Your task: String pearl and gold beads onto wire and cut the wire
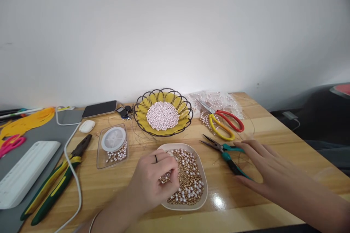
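My left hand (pixel 155 176) is curled closed above the left side of a cream dish (pixel 205 193) of gold and pearly beads (pixel 191 174). Its thumb and index finger are pressed together; whatever they pinch is hidden. Spread over teal-and-black needle-nose pliers (pixel 224 153), my right hand (pixel 269 169) has its fingers by the upper handle and its thumb near the lower one. The pliers lie on the table with their jaws slightly apart, pointing left.
A yellow basket (pixel 142 118) of pink beads stands behind the dish. Scissors (pixel 218 116) lie by a beaded plastic bag (pixel 221 100). Leftward are a clear box (pixel 101 156) with a spool (pixel 113 138), large pliers (pixel 62 178), a white cable (pixel 72 167), a phone (pixel 100 109) and a power strip (pixel 30 171).
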`<state>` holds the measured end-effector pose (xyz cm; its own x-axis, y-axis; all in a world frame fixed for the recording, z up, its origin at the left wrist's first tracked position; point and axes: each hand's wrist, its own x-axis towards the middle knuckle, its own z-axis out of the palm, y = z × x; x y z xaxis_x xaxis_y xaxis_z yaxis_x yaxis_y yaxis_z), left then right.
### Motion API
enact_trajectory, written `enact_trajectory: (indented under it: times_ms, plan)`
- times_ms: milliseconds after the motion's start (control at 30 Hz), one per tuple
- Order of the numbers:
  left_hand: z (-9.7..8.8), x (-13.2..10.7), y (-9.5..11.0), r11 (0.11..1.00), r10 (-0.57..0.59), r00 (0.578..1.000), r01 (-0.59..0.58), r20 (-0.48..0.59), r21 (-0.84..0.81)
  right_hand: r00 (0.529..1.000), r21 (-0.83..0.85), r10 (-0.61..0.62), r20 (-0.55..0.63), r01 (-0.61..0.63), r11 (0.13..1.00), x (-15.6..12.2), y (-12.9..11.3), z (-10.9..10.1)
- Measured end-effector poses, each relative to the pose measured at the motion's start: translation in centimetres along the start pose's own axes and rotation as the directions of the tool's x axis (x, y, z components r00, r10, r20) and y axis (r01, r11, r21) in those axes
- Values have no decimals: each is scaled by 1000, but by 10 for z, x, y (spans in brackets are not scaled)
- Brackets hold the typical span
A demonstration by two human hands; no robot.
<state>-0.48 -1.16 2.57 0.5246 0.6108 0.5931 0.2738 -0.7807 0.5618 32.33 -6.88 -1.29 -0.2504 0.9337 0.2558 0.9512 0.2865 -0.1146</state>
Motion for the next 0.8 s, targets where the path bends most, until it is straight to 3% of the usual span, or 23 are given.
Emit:
enact_trajectory:
  times_ms: [133, 267, 400, 567, 700, 800]
  plan:
    - [0, 0, 0, 1000, 7, 1000, -7, 3, 10, 999, 36, 39, 4, -39, 999, -15, 8, 4]
    - [1, 0, 0, 1000, 2, 1000, -2, 13, 11, 997, 98, 62, 39, -65, 993, -5, 3, 6]
    - [1, -1, -2, 1000, -2, 1000, 2, 18, 7, 999, 142, 41, -12, -39, 989, 6, -1, 0]
    - [2, -2, -3, 1000, -16, 999, 15, 37, 10, 973, 285, 231, 11, -224, 932, 7, 2, -15]
    - [1, -2, -1, 1000, -11, 1000, 11, 26, 13, 924, 558, 382, 34, -334, 760, -5, -2, -27]
    - [1, 0, 1, 1000, 2, 1000, -2, 12, 11, 925, 836, 351, 144, -304, 458, -26, -23, -22]
